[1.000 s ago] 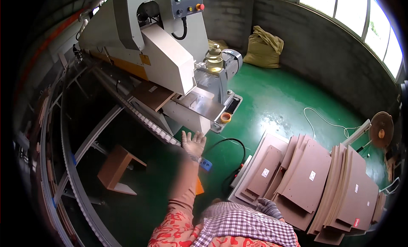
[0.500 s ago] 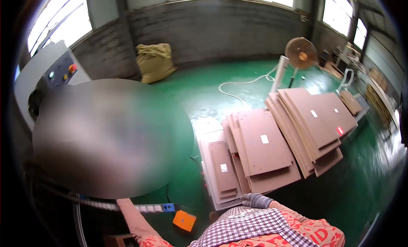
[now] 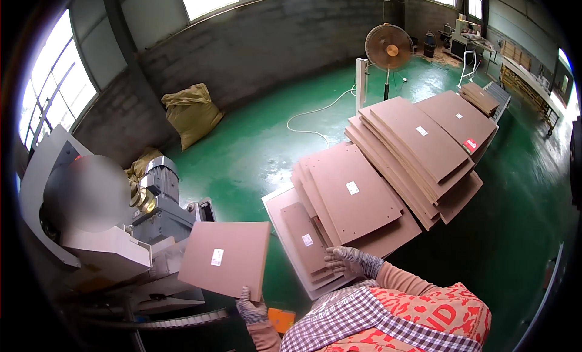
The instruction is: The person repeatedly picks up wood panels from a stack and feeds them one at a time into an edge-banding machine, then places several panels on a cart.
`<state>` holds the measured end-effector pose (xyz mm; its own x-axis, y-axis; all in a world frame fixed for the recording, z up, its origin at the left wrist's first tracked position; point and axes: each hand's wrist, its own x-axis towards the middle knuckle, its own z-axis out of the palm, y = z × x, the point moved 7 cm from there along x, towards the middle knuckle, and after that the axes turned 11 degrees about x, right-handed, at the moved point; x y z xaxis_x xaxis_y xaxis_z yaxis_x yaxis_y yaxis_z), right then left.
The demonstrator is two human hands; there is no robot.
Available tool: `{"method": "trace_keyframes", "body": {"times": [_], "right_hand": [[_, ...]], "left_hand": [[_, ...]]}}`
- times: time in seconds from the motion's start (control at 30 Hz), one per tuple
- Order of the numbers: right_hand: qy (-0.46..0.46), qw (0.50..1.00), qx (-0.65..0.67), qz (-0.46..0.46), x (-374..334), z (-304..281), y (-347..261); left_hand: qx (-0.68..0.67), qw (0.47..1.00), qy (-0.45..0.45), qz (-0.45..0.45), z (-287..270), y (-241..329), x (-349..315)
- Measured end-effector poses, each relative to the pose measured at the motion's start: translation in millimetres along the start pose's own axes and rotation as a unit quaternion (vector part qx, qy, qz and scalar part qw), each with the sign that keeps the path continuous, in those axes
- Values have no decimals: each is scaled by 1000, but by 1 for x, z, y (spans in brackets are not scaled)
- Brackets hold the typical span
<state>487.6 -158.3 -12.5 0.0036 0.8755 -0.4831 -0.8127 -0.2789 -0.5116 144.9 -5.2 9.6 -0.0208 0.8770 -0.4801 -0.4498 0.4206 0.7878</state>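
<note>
A flat brown panel with a white label hangs out to the left, tilted toward me. My left hand, in a grey striped glove, grips it by the near right corner. My right hand, gloved the same way, is open with its fingers stretched and apart. It hovers at the near edge of a stack of brown panels, close to a narrow labelled panel. Whether its fingertips touch the stack I cannot tell.
A taller stack of panels stands farther right. At left is a machine with a grey motor, partly under a blurred patch. A floor fan and a yellow sack stand toward the wall. An orange box lies near my left wrist.
My view has swung to the right. The left hand, earlier hidden behind a large blurred patch, now shows with the panel in its grip. My right hand has come forward, away from the apron.
</note>
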Motion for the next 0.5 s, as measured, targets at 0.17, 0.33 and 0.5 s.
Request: {"method": "trace_keyframes", "body": {"times": [0.17,0.33,0.5], "right_hand": [[-100,970,219,-42,-25,6,-50],[75,937,294,-171,-63,-83,-49],[141,882,398,-209,-88,-149,-54]], "left_hand": [[65,980,-176,-60,130,-58,-88],[163,911,-339,-167,213,-115,-131],[320,847,-353,-234,253,-178,-116]]}}
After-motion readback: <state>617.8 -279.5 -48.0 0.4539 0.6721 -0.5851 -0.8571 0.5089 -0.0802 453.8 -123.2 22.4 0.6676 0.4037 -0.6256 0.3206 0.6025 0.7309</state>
